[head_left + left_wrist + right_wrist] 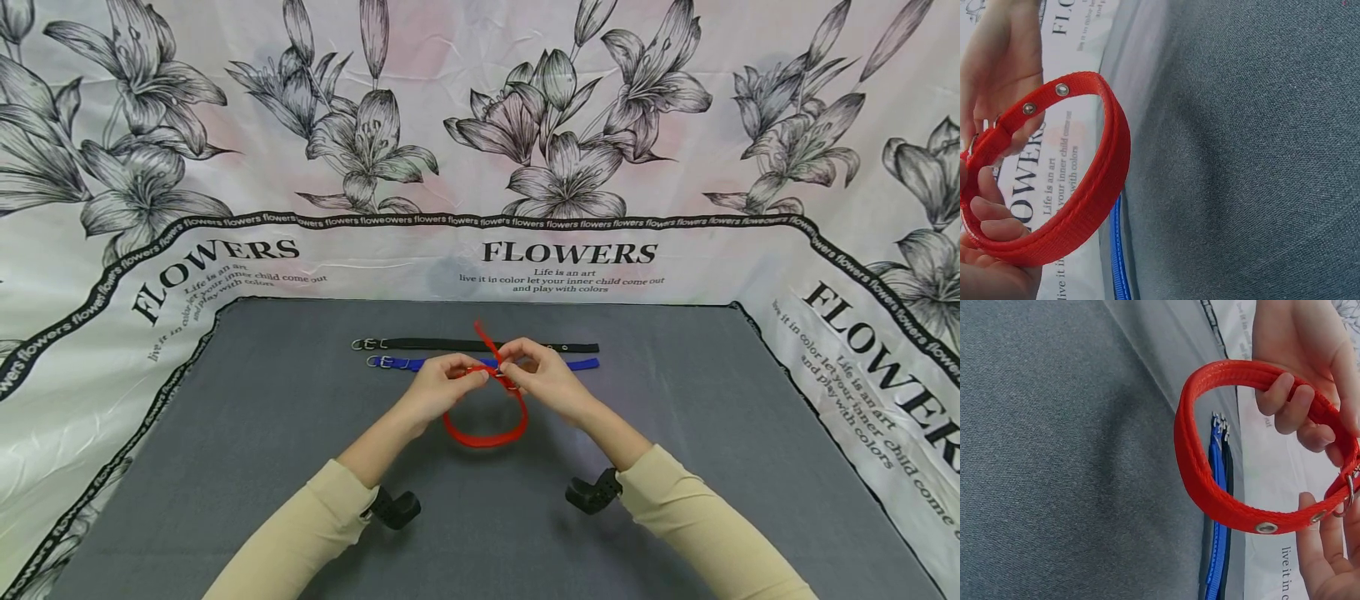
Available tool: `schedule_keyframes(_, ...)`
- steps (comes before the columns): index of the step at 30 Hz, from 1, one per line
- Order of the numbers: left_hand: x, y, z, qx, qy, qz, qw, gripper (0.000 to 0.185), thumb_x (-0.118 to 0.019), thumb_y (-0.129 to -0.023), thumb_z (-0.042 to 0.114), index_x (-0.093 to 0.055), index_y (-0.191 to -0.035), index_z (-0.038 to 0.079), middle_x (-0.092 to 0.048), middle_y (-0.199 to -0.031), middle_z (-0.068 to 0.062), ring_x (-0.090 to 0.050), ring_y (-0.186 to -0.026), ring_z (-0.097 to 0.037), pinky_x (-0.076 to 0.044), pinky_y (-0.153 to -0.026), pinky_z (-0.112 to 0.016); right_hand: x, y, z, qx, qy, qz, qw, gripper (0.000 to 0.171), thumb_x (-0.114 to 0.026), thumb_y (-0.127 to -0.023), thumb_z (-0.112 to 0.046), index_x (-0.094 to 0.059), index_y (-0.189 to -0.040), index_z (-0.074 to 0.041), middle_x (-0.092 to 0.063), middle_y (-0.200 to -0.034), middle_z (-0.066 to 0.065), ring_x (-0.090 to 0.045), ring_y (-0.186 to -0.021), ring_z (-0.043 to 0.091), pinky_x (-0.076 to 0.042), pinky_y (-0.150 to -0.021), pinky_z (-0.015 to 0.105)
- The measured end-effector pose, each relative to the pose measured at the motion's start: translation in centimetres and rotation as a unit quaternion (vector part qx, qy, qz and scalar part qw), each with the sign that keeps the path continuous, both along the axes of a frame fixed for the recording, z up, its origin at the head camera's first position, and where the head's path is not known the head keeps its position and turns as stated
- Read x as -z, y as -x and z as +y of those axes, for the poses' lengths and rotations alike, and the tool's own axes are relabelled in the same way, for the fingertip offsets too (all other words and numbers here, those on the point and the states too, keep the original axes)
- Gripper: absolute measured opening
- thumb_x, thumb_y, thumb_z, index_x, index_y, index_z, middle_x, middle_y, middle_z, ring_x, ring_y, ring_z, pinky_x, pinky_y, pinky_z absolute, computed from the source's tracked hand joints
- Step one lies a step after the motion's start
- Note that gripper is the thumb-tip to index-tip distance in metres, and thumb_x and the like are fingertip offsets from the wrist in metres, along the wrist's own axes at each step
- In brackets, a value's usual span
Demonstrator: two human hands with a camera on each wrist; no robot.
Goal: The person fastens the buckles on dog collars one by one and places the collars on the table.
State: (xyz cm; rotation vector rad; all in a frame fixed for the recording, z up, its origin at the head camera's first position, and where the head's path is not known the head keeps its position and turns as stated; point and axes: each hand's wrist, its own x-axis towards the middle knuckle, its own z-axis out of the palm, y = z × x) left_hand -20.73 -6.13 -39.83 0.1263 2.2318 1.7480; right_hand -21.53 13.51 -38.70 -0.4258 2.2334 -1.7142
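A red collar [486, 440], bent into a loop, is held up above the grey table by both hands. My left hand [442, 387] grips the band beside the buckle, with fingers curled through the loop in the left wrist view. At the buckle, my right hand [547, 379] pinches the strap, whose free end sticks up past the fingers. Metal eyelets [1266, 528] dot the band, and a metal ring [1350, 495] hangs near the right fingers. The buckle itself is mostly hidden by the fingertips.
Behind the hands, a black collar [442, 343] and a blue collar [393, 363] lie straight and parallel on the grey table [300, 467], buckles to the left. A white flower-printed cloth [570, 287] borders the back and sides.
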Motion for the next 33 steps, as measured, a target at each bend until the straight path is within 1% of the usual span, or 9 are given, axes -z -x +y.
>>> schedule_keyframes(3,0.02,-0.11,0.0,-0.007,-0.011,0.013,0.9998,0.022,-0.066,-0.086,0.031,-0.067,-0.102,0.015,-0.068,-0.096,-0.007,-0.046,-0.068,-0.016,-0.036,-0.056,-0.026,-0.08,-0.01,-0.03,-0.005,-0.006,-0.011,1.0,0.02,-0.056,-0.092,-0.019,-0.055,-0.11,-0.01,-0.058,-0.102,0.012,-0.061,-0.083,0.025,-0.049,-0.079,0.054)
schedule_keyframes(6,0.06,-0.22,0.05,-0.012,-0.022,0.027,0.9993,0.02,-0.064,-0.087,0.029,-0.067,-0.101,0.015,-0.068,-0.093,-0.006,-0.05,-0.074,-0.019,-0.038,-0.06,-0.026,-0.29,-0.05,-0.05,-0.011,-0.014,-0.015,1.0,0.02,-0.056,-0.092,-0.019,-0.054,-0.11,-0.01,-0.059,-0.098,0.013,-0.061,-0.081,0.029,-0.05,-0.078,0.05)
schedule_keyframes(9,0.04,-0.27,0.14,-0.016,-0.03,0.036,0.9988,0.019,-0.063,-0.088,0.027,-0.067,-0.101,0.015,-0.068,-0.094,-0.01,-0.051,-0.076,-0.019,-0.038,-0.062,-0.027,-0.48,-0.04,-0.07,-0.019,-0.017,-0.025,0.999,0.019,-0.054,-0.093,-0.018,-0.054,-0.109,-0.009,-0.057,-0.099,0.013,-0.061,-0.082,0.032,-0.05,-0.077,0.05)
schedule_keyframes(13,-0.05,-0.23,0.35,-0.026,-0.032,0.039,0.9984,0.018,-0.062,-0.088,0.027,-0.067,-0.101,0.015,-0.067,-0.09,-0.009,-0.046,-0.067,-0.015,-0.035,-0.059,-0.026,-0.5,-0.01,0.0,-0.025,-0.021,-0.032,0.999,0.019,-0.053,-0.093,-0.018,-0.053,-0.109,-0.008,-0.055,-0.102,0.012,-0.061,-0.079,0.028,-0.05,-0.076,0.051)
schedule_keyframes(16,-0.08,-0.11,0.49,-0.039,-0.031,0.043,0.9978,0.018,-0.062,-0.088,0.028,-0.067,-0.1,0.014,-0.067,-0.085,-0.005,-0.044,-0.063,-0.015,-0.035,-0.057,-0.026,-0.42,-0.03,0.1,-0.027,-0.025,-0.022,0.999,0.021,-0.052,-0.094,-0.021,-0.052,-0.111,-0.009,-0.054,-0.103,0.012,-0.061,-0.077,0.028,-0.051,-0.073,0.048)
schedule_keyframes(21,-0.25,0.02,0.51,-0.056,-0.031,0.048,0.9968,0.018,-0.062,-0.088,0.028,-0.067,-0.098,0.014,-0.067,-0.086,-0.01,-0.045,-0.061,-0.013,-0.035,-0.056,-0.025,-0.16,-0.08,0.26,-0.031,-0.024,-0.019,0.999,0.025,-0.054,-0.094,-0.024,-0.05,-0.116,-0.013,-0.053,-0.103,0.014,-0.059,-0.08,0.035,-0.051,-0.073,0.047)
schedule_keyframes(25,-0.34,0.04,0.46,-0.062,-0.028,0.049,0.9965,0.016,-0.062,-0.088,0.028,-0.068,-0.097,0.015,-0.066,-0.08,-0.004,-0.044,-0.06,-0.013,-0.034,-0.055,-0.025,-0.15,-0.22,0.31,-0.032,-0.029,-0.02,0.999,0.028,-0.056,-0.092,-0.02,-0.05,-0.119,-0.015,-0.052,-0.102,0.014,-0.058,-0.081,0.037,-0.05,-0.074,0.047)
schedule_keyframes(28,-0.32,0.03,0.52,-0.063,-0.027,0.053,0.9962,0.016,-0.063,-0.088,0.027,-0.068,-0.097,0.015,-0.065,-0.078,-0.002,-0.043,-0.059,-0.013,-0.034,-0.054,-0.024,-0.37,-0.31,0.17,-0.026,-0.032,-0.015,0.999,0.026,-0.055,-0.092,-0.014,-0.05,-0.117,-0.014,-0.052,-0.099,0.012,-0.058,-0.079,0.035,-0.051,-0.072,0.046)
schedule_keyframes(33,-0.4,0.0,0.75,-0.064,-0.031,0.067,0.9952,0.016,-0.063,-0.088,0.027,-0.067,-0.097,0.015,-0.065,-0.078,-0.002,-0.044,-0.057,-0.014,-0.036,-0.053,-0.025,-0.8,-0.37,-0.17,0.0,-0.036,-0.01,0.999,0.027,-0.053,-0.086,-0.008,-0.051,-0.113,-0.013,-0.052,-0.095,0.01,-0.059,-0.074,0.031,-0.052,-0.066,0.04)
